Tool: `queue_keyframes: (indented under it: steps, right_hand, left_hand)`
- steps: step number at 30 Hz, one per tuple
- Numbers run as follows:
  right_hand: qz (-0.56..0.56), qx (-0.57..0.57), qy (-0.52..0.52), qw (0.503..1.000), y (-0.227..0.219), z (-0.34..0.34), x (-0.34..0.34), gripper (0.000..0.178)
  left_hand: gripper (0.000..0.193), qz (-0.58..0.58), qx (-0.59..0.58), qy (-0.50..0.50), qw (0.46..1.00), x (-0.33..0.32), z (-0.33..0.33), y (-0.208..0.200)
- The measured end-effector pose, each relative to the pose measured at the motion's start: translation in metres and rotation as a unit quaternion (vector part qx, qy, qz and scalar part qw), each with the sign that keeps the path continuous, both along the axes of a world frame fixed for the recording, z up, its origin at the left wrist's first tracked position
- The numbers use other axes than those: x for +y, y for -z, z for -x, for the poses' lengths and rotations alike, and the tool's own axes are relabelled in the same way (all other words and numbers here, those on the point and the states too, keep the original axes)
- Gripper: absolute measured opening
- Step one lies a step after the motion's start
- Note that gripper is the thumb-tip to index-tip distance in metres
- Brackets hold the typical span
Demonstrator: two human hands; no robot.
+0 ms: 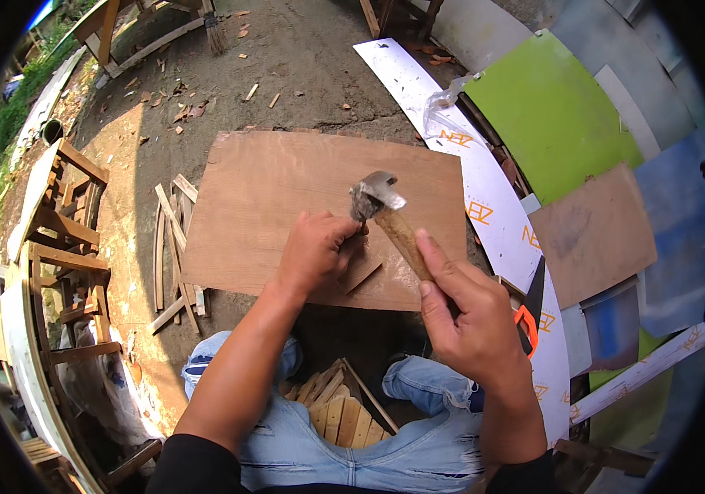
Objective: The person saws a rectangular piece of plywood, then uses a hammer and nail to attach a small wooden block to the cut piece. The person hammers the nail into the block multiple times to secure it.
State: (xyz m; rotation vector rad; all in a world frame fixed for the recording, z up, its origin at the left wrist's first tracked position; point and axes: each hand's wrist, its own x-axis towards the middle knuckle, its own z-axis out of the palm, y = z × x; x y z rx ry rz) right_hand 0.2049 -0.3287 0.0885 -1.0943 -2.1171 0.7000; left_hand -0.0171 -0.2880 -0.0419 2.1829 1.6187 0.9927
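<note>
My right hand (476,317) grips the wooden handle of a claw hammer (402,239). Its worn metal head is raised just beside the fingers of my left hand (315,251). That left hand is closed in a pinch above a brown plywood board (254,189); whatever its fingertips hold is hidden by the fingers and the hammer head. Under the left hand, a small flat piece of wood (361,270) lies on the board near its front edge. The board rests in front of my knees.
Wood strips (173,247) lie left of the board, and a stack of slats (348,420) sits between my legs. To the right are an orange-handled saw (526,321), a long white printed panel (418,90) and a green sheet (546,107). Wooden frames (72,255) stand at left.
</note>
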Motion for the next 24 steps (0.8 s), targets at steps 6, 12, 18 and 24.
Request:
queue_keyframes:
  steps: [6, 12, 18, 24]
  right_hand:
    - [-0.002, -0.007, 0.083, 0.997, 0.026, -0.007, 0.025, 0.053]
    - [-0.018, -0.174, 0.126, 0.976, 0.099, -0.001, 0.060, 0.048]
    - [-0.048, -0.257, 0.084, 0.962, 0.100, 0.003, 0.068, 0.051]
    - [0.100, 0.064, -0.085, 0.989, 0.051, 0.004, 0.050, 0.040]
  left_hand:
    - [0.015, 0.016, -0.072, 0.024, 0.997, 0.001, 0.000, 0.003]
    - [0.055, 0.041, -0.005, -0.051, 0.998, -0.013, -0.002, -0.006]
    - [0.076, 0.167, 0.147, -0.082, 0.972, -0.038, -0.013, -0.027]
    - [0.072, 0.209, 0.085, -0.030, 0.974, -0.030, -0.004, -0.032]
